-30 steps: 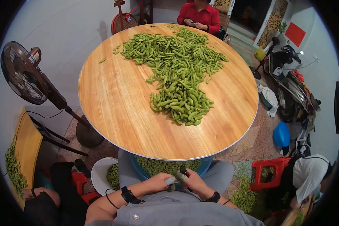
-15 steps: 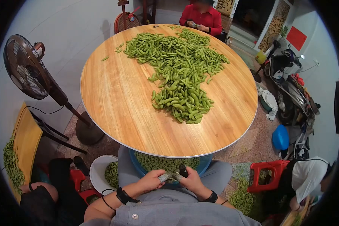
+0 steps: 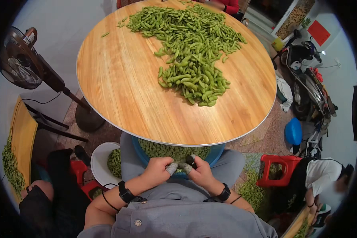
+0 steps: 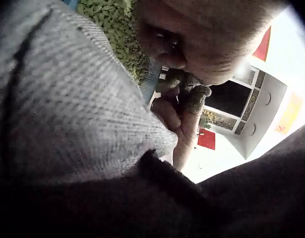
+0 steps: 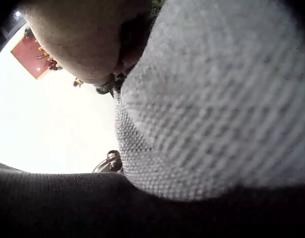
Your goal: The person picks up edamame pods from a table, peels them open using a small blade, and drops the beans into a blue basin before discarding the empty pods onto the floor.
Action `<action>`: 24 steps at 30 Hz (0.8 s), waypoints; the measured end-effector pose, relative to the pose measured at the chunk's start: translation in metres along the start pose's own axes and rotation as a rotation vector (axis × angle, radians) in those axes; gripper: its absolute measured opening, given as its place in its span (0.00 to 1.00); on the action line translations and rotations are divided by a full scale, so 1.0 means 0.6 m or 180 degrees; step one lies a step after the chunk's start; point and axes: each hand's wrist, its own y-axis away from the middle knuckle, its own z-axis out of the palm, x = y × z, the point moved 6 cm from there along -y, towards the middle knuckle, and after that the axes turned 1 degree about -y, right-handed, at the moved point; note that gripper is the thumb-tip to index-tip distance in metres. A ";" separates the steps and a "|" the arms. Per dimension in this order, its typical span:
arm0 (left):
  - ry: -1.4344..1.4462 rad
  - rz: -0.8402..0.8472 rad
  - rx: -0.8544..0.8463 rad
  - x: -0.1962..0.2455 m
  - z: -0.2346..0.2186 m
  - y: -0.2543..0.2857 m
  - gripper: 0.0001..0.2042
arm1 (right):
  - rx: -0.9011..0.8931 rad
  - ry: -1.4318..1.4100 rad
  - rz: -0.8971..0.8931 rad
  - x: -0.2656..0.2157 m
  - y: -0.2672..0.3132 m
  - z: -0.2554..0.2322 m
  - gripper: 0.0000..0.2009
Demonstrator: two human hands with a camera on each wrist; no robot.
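Over the blue basin (image 3: 218, 156) in my lap, my left hand (image 3: 156, 171) and right hand (image 3: 202, 173) meet thumb to thumb. Both thumbs wear grey wrappings, and a black covering shows at the right index finger. Between the fingertips they pinch a green soybean pod (image 3: 180, 165), mostly hidden by the thumbs. Shelled green beans (image 3: 168, 152) fill the basin below. In the left wrist view the curled left hand (image 4: 207, 44) faces the wrapped right fingertips, while grey shirt cloth blocks much of both wrist views.
A round wooden table (image 3: 119, 91) bearing a large heap of soybean pods (image 3: 194, 51) stands in front. Left are a white bucket (image 3: 97, 158) of pods and a standing fan (image 3: 27, 59). A red stool (image 3: 279, 168) and another person (image 3: 321, 172) are at right.
The head view has tilted down, so the table sits higher in the frame. My hands have drawn in with thumbs meeting; the pale and green pieces seen between them earlier are now mostly covered.
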 end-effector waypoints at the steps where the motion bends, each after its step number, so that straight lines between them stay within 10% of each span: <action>1: 0.0091 0.0124 0.0002 0.006 0.000 -0.001 0.05 | -0.0084 -0.0607 0.0590 0.013 0.000 0.007 0.09; 6: 0.0645 0.0411 -0.0147 0.007 0.010 0.002 0.04 | -0.0428 -0.1675 0.1065 0.026 0.005 0.023 0.09; 14: 0.2590 -0.1207 -0.1441 0.008 0.053 0.011 0.07 | -0.0674 -0.3191 0.1859 0.036 0.016 0.028 0.08; 24: 0.2739 -0.1001 -0.1267 -0.015 0.054 0.001 0.08 | -0.0459 -0.1256 0.0981 0.028 -0.013 0.006 0.12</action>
